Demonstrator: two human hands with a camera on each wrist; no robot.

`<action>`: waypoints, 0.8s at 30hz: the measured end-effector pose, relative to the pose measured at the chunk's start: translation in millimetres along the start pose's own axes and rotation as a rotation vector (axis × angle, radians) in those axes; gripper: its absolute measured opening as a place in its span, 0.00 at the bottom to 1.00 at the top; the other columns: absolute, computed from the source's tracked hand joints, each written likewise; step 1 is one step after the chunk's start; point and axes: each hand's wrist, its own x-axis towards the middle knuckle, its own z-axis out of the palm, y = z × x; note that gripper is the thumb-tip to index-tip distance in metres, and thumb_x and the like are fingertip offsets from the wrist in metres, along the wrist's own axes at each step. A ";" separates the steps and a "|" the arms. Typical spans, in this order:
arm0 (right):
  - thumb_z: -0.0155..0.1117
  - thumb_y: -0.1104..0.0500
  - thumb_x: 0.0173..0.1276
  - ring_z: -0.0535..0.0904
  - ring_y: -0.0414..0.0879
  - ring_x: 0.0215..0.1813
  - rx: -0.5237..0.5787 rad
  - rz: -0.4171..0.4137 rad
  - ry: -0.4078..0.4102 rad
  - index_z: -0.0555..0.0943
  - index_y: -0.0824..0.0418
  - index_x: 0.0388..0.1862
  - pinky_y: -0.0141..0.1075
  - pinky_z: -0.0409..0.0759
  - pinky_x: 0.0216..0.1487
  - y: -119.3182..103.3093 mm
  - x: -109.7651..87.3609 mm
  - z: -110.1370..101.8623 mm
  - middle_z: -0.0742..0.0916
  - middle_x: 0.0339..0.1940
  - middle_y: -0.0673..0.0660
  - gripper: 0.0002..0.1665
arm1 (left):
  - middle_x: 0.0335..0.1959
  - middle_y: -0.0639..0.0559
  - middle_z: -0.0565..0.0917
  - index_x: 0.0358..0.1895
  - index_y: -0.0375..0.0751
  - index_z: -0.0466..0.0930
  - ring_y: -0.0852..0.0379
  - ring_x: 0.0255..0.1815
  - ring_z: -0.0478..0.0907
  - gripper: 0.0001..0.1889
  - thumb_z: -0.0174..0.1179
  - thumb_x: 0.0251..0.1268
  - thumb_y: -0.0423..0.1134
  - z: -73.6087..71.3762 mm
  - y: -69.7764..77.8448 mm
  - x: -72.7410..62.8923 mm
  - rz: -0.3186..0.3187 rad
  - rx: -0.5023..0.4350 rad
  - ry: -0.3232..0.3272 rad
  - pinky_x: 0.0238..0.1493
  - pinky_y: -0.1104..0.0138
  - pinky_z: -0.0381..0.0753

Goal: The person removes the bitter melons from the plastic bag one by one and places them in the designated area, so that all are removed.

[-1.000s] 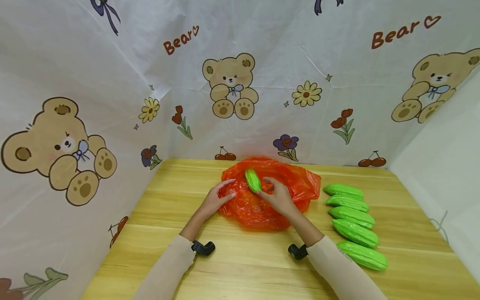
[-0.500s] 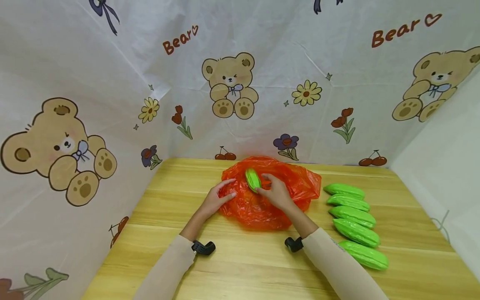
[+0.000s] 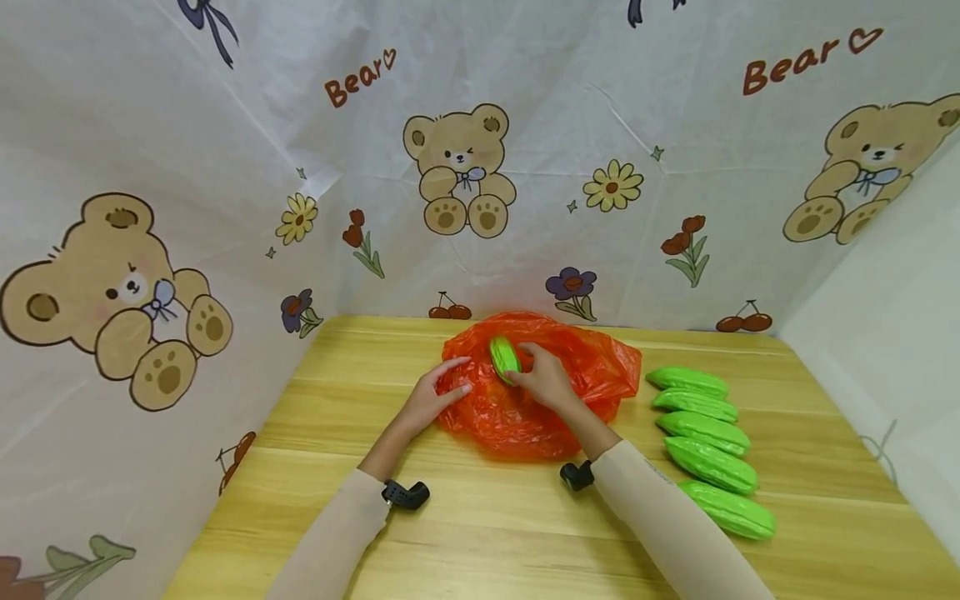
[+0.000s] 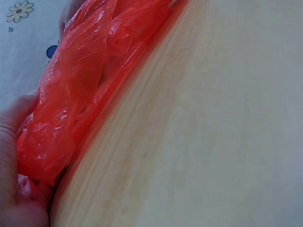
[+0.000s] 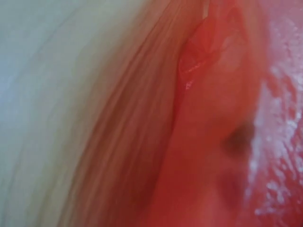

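Observation:
A crumpled red plastic bag (image 3: 517, 429) lies on the wooden table with its mouth spread upward. Inside stands a green ridged bitter melon (image 3: 503, 357), tilted. My right hand (image 3: 550, 382) reaches over the bag's right side; its thumb lies across the melon's lower end and its curled forefinger is at the melon's right side. My left hand (image 3: 427, 403) holds the bag's left side, thumb and fingers spread over the rim. In the left wrist view, the thumb (image 4: 10, 137) presses the red film. The right wrist view is mostly blurred red film (image 5: 203, 142).
Several more bitter melons (image 3: 708, 433) lie in a column on the right of the table (image 3: 495, 533). Behind the bag rises a white wall cloth (image 3: 540, 142) printed with bears. A thin cord (image 3: 885, 450) hangs at the right edge.
My right hand has shifted slightly left and away from me, its forefinger now closer to the bitter melon. The melon has barely moved. My left hand and the bag stay in place.

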 end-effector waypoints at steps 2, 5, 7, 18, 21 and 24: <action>0.76 0.53 0.64 0.77 0.54 0.46 -0.005 0.011 -0.004 0.72 0.64 0.71 0.48 0.82 0.51 -0.5 3.0 2.1 0.80 0.64 0.64 0.40 | 0.74 0.52 0.68 0.71 0.57 0.73 0.46 0.76 0.62 0.28 0.67 0.69 0.48 -0.6 0.9 0.2 0.001 0.003 0.004 0.72 0.48 0.67; 0.76 0.54 0.64 0.79 0.53 0.45 -0.012 0.017 -0.009 0.72 0.64 0.71 0.46 0.82 0.48 -1.1 6.6 4.6 0.82 0.61 0.63 0.40 | 0.74 0.52 0.69 0.71 0.57 0.73 0.47 0.77 0.61 0.28 0.66 0.70 0.47 -1.0 1.5 0.3 0.002 0.009 0.006 0.73 0.49 0.66; 0.76 0.54 0.64 0.80 0.52 0.45 -0.014 0.018 -0.013 0.72 0.64 0.71 0.45 0.82 0.46 -1.2 8.4 6.1 0.83 0.58 0.63 0.40 | 0.74 0.52 0.69 0.71 0.57 0.73 0.47 0.77 0.60 0.28 0.67 0.70 0.47 -1.1 1.5 -0.2 0.003 0.012 0.005 0.74 0.48 0.64; 0.76 0.55 0.64 0.79 0.54 0.48 -0.003 0.046 -0.029 0.73 0.63 0.71 0.47 0.82 0.52 0.1 14.0 8.9 0.84 0.56 0.62 0.39 | 0.74 0.52 0.68 0.72 0.54 0.73 0.47 0.77 0.60 0.29 0.67 0.69 0.48 -0.6 1.2 0.1 0.005 0.014 0.000 0.73 0.48 0.64; 0.76 0.56 0.64 0.79 0.54 0.50 0.002 0.039 -0.030 0.74 0.63 0.71 0.48 0.82 0.54 2.5 14.6 9.5 0.84 0.56 0.62 0.38 | 0.75 0.51 0.68 0.72 0.54 0.72 0.47 0.77 0.60 0.29 0.67 0.69 0.48 -0.8 0.4 0.3 0.001 0.013 -0.002 0.74 0.48 0.64; 0.76 0.57 0.64 0.79 0.55 0.52 0.009 0.027 -0.026 0.75 0.63 0.70 0.49 0.81 0.56 3.1 14.8 10.0 0.84 0.57 0.62 0.37 | 0.74 0.51 0.68 0.72 0.54 0.73 0.46 0.77 0.60 0.29 0.67 0.69 0.48 -1.1 0.1 -0.4 0.000 0.012 0.005 0.74 0.47 0.64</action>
